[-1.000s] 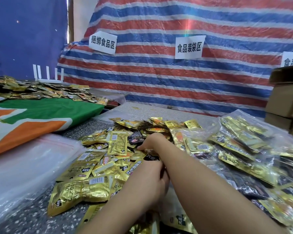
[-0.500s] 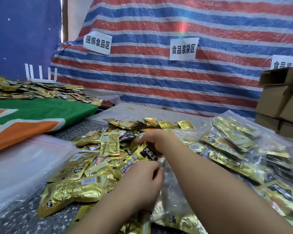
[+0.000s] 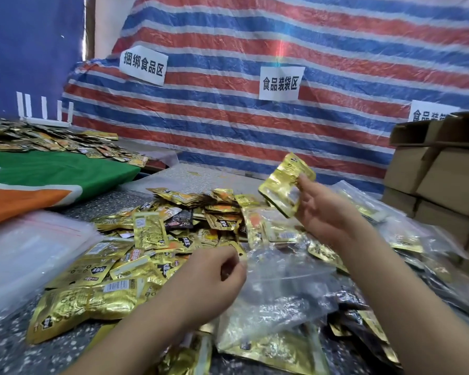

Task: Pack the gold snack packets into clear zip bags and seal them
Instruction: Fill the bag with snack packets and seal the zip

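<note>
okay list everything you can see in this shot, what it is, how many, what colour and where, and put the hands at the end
gold snack packets: many, gold with some black, heaped mid-table
held packet: one, gold, raised above the heap on the right
clear zip bag: one, transparent, lying over the packets near the front
filled bags: several, clear with gold packets inside, right side
empty zip bags: a stack, clear with a red line, left
second packet heap: many, gold, far left on a green and orange cloth
cardboard boxes: several, brown, stacked far right
paper signs: three, white with black characters, on the striped tarp
left hand: pinches the bag's edge
right hand: grips the held packet
</note>
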Available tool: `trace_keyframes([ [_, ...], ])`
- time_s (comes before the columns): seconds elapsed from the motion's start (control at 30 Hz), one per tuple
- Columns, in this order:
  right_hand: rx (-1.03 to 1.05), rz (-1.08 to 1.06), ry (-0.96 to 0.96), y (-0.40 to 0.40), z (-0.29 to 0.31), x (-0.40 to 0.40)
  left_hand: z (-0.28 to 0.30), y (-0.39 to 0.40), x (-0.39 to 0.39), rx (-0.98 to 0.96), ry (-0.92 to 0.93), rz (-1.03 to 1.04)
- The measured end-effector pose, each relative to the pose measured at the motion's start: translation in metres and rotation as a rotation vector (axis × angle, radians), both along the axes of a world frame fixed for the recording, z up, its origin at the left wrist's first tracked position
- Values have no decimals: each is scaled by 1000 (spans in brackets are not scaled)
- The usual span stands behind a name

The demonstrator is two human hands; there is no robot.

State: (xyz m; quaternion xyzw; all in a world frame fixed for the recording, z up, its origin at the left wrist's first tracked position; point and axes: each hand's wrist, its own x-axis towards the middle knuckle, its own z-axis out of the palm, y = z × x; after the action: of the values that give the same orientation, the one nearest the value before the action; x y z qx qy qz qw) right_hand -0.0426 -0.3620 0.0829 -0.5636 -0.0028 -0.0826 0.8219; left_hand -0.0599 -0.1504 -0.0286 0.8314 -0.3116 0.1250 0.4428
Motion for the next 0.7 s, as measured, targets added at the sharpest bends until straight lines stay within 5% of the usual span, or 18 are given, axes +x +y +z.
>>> trace_keyframes([
  [0.37,-309,210,-283,-29,-4,-45,8,4,-3,-69,-149,-37],
  [0.7,-1070,299,-220,-21,-6,-60,16,6,-10,-212,-121,-11],
])
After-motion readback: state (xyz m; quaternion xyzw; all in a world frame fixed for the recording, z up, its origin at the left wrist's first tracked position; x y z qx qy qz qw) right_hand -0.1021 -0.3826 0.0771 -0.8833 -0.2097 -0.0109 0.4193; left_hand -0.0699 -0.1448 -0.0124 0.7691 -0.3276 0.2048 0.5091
